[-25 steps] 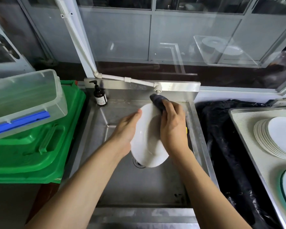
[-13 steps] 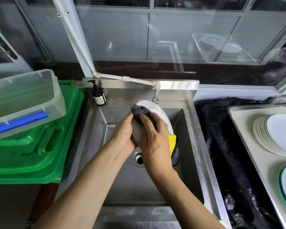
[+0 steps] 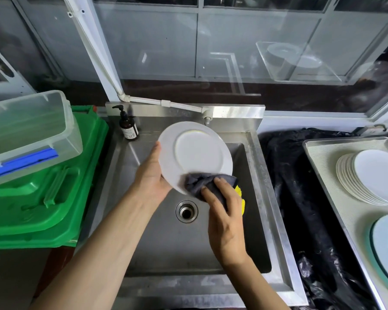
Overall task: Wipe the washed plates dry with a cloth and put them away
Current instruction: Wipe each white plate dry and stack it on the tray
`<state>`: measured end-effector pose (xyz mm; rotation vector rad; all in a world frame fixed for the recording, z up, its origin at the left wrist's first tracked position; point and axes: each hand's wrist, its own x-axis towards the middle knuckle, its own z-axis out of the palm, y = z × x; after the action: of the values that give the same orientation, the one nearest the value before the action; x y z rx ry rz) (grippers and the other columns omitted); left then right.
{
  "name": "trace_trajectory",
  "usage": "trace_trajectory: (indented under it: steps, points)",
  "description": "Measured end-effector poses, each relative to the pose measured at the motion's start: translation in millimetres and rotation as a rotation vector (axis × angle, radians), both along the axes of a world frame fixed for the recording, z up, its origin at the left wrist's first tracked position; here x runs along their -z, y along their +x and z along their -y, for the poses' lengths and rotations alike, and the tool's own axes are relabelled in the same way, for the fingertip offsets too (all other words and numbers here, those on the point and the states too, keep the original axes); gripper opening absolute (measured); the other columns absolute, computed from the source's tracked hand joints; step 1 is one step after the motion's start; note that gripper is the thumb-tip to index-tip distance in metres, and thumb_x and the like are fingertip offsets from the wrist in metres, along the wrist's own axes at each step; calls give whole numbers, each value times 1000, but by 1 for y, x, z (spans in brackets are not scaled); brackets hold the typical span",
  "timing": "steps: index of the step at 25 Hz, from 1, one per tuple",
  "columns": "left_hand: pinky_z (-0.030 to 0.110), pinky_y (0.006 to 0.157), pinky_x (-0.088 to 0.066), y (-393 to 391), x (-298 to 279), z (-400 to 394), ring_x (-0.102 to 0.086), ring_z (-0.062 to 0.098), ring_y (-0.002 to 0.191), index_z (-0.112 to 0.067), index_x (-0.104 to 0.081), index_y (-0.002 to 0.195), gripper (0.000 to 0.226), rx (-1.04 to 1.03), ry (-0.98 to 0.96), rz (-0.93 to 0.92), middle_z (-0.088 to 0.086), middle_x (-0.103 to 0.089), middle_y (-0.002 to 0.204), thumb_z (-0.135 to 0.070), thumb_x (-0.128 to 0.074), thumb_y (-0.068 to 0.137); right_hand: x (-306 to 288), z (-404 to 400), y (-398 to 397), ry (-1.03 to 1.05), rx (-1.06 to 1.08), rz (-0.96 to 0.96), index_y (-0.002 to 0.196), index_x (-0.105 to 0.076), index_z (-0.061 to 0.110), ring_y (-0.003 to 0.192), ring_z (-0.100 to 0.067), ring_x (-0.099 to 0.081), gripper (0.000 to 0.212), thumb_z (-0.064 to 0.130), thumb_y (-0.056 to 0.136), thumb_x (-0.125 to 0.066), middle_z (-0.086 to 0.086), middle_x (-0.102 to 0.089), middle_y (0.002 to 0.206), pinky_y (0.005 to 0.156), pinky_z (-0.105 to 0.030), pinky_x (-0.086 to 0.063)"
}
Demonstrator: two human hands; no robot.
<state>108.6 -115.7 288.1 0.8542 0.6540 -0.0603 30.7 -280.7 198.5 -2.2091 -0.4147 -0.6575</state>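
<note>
While you worked over the sink [image 3: 251, 175], the white plate [image 3: 195, 153] came round from the edge-on, tilted pose it had a second before: half a second back your right hand and the cloth covered most of it, and at this moment its underside faced you, the raised foot ring plain to see. Your left hand [image 3: 150, 177] held it by the left rim, thumb along the edge and the fingers hidden behind, so I judged a grip but could not see the fingers themselves. Your right hand [image 3: 224, 211] had slid down to the lower right edge, fingers curled over the dark grey cloth [image 3: 202, 182] and pressing it to the plate there.

That shift suggested you had turned the plate to dry its back, with the wiping down at the near rim; the plate was not yet ready to put away, by my reading.

As for materials, the plate looked smooth, glazed and round, likely slippery if damp. The cloth was soft, napped and bunched in folds. Something yellow [image 3: 240, 195] showed under your right hand; I could not tell what it was. The sink was brushed steel with a round drain [image 3: 186, 211]. Off to your right, a stack of white plates [image 3: 365, 175] lay fanned on a metal tray [image 3: 323, 148].
</note>
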Motion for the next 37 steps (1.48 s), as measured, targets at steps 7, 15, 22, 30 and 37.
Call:
trace_trajectory:
  steps: [7,15,22,30,37]
  points:
    - [41,88,-56,-14,-2,-8,-69,23,113,-16,-63,129,45,153,130,58,4,-73,121,-47,-54,98,-42,13,65,405,342,-374,139,-59,11,124,-21,-53,36,7,107,-43,-4,-53,130,107,-15,-35]
    - [41,103,-51,-15,-8,1,-67,20,113,-20,-77,103,24,89,330,128,-1,-76,110,-39,-65,93,-67,-8,82,145,115,-123,139,-58,0,131,-32,-49,37,7,105,-46,-20,-51,142,115,-34,-35]
    - [36,78,-58,-10,0,0,-73,25,87,-15,-78,95,20,-33,278,52,6,-79,90,-28,-64,96,-43,-37,41,48,-26,-111,143,-58,8,135,-31,-47,43,20,103,-45,-16,-49,147,114,-42,-39]
    - [32,67,-59,0,-2,-5,-72,26,69,-3,-74,86,40,42,276,40,16,-76,80,-37,-58,98,-39,-44,19,-41,-135,-60,142,-58,11,133,-27,-46,43,10,99,-53,-12,-49,146,114,-33,-35]
    - [41,99,-53,-11,-2,-7,-68,23,114,-14,-70,120,33,93,241,105,5,-74,118,-36,-62,97,-66,-9,94,244,289,-276,140,-59,11,119,-29,-54,39,4,105,-44,-12,-55,130,102,-22,-36]
